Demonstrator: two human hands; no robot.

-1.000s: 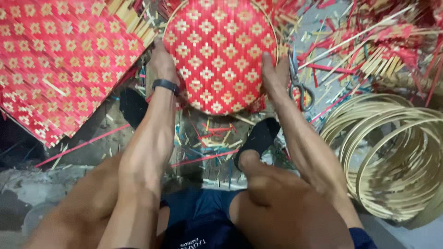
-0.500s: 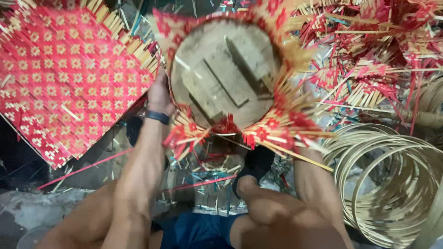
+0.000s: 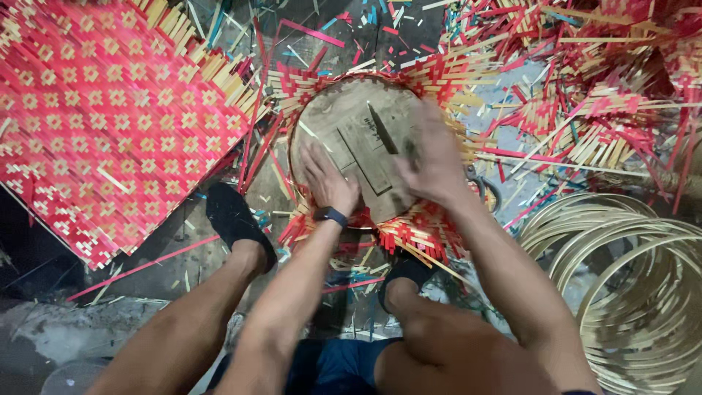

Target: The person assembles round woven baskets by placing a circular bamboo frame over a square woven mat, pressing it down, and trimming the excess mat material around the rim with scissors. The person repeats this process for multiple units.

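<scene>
While the left hand [image 3: 329,183] lies flat and open on the round board [image 3: 358,146] over the red mat [image 3: 409,234] on the floor, the blurry right hand [image 3: 431,164] should press gently, its grip unclear.

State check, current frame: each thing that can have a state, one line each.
left hand: flat, palm down on the round wooden form
right hand: blurred, on the form
round wooden form: lying on the woven piece
round woven piece: under form, edges fraying out
flat woven mat: spread on floor
bamboo hoops: stacked
</scene>
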